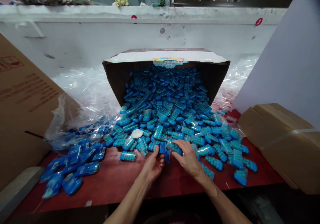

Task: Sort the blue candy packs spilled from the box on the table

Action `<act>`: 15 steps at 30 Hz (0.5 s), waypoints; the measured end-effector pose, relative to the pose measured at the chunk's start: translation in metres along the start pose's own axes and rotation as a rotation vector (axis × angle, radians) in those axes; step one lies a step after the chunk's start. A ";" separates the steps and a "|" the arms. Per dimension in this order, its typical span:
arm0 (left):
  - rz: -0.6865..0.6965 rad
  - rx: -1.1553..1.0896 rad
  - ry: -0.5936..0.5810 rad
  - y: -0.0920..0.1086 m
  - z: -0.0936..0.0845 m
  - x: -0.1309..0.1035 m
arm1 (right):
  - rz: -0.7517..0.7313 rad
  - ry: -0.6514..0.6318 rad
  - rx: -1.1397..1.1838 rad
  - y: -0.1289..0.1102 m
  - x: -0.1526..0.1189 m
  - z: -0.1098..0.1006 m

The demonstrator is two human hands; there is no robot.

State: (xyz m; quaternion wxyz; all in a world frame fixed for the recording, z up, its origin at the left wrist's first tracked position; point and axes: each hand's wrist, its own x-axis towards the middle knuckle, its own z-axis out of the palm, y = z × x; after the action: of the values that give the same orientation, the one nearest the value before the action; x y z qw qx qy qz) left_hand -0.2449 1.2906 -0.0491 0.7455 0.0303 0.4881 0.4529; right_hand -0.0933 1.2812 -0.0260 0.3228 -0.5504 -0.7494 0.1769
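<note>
My left hand (153, 165) is closed, with a small blue printed wrapper (163, 147) pinched between thumb and fingers. Beside it, my right hand (186, 155) curls its thumb and fingers round a small clear bead container (175, 147) with a blue cap and teal beads inside. Both hands work close together at the front of a big heap of such containers (170, 114). The heap spills onto the red tabletop (115, 184) from a cardboard box (221, 80) lying on its side. A round white piece (137, 133) rests on the heap.
Several filled blue packets (77, 155) lie at the left, near a stack of blue wrappers (93, 129). Clear plastic sleeves (85, 84) are piled behind. A large carton (25, 110) stands at the left, and a taped brown box (282, 144) at the right.
</note>
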 end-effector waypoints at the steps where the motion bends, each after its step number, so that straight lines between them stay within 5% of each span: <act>1: 0.002 -0.001 -0.001 0.000 0.001 -0.001 | -0.031 -0.001 -0.009 -0.002 0.001 -0.003; 15: 0.142 0.131 -0.029 -0.003 0.003 0.001 | -0.131 -0.183 -0.101 -0.009 0.000 -0.014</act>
State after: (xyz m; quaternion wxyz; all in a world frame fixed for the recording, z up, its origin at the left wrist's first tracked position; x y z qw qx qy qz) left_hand -0.2410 1.2909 -0.0500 0.7149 0.1201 0.5023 0.4714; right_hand -0.0897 1.2771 -0.0101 0.2355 -0.4974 -0.8181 0.1668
